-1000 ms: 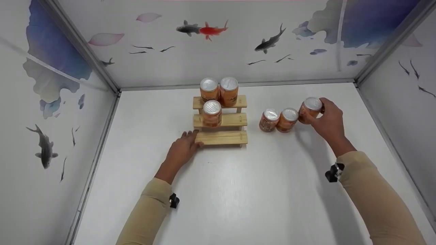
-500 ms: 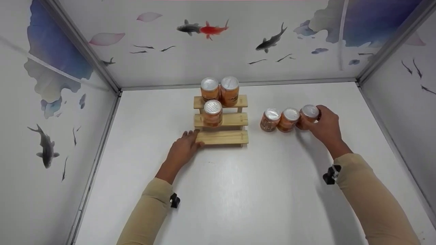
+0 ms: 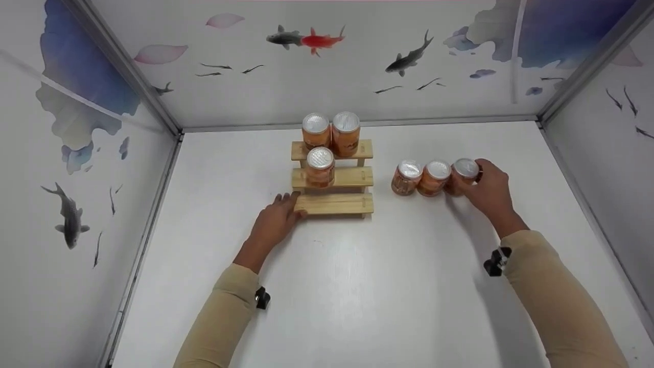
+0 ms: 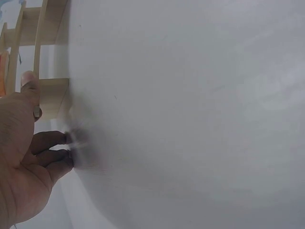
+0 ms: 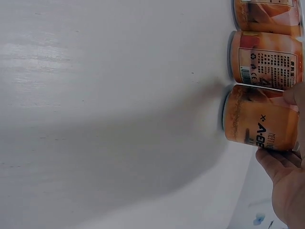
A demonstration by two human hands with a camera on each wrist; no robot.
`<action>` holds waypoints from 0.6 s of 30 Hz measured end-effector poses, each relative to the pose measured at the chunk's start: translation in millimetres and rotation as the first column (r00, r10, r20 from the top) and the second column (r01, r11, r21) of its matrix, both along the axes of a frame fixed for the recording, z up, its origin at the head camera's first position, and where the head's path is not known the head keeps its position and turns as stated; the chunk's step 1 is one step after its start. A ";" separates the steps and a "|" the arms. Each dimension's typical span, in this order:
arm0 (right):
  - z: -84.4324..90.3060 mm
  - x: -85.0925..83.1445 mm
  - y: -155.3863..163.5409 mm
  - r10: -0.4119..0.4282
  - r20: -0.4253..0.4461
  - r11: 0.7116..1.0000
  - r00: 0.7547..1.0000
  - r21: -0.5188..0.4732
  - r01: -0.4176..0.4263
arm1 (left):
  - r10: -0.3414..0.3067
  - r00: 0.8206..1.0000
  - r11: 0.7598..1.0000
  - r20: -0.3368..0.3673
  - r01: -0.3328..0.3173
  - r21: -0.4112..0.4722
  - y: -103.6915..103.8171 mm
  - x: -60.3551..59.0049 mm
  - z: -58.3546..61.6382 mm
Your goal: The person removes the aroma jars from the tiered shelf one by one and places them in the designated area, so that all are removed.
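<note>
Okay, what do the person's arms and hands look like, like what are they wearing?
The left hand and right hand are bare, without gloves. The left sleeve and right sleeve are plain tan and long, with a small black device at each cuff.

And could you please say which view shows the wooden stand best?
The head view, since it frames the whole wooden stand, though cans cover parts of it. The left wrist view catches only a piece, turned sideways at the upper left; the right wrist view shows none of it.
</note>
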State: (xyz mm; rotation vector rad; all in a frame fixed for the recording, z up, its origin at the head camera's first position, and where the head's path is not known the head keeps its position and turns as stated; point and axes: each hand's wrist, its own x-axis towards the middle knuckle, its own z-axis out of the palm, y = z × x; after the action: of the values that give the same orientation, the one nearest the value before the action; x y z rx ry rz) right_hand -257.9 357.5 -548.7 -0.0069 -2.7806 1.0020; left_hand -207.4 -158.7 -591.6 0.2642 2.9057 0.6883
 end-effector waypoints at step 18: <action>1.5 1.1 3.7 0.020 0.046 0.999 0.999 -0.028 -0.019 | -0.001 1.000 1.000 0.009 0.001 0.009 -0.6 0.2 -1.6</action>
State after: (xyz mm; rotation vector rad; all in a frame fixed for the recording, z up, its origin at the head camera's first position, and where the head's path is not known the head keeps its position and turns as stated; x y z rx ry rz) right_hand -256.8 361.3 -547.1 -0.0066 -2.8139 1.0584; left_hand -207.2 -159.2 -593.1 0.2626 2.8944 0.7013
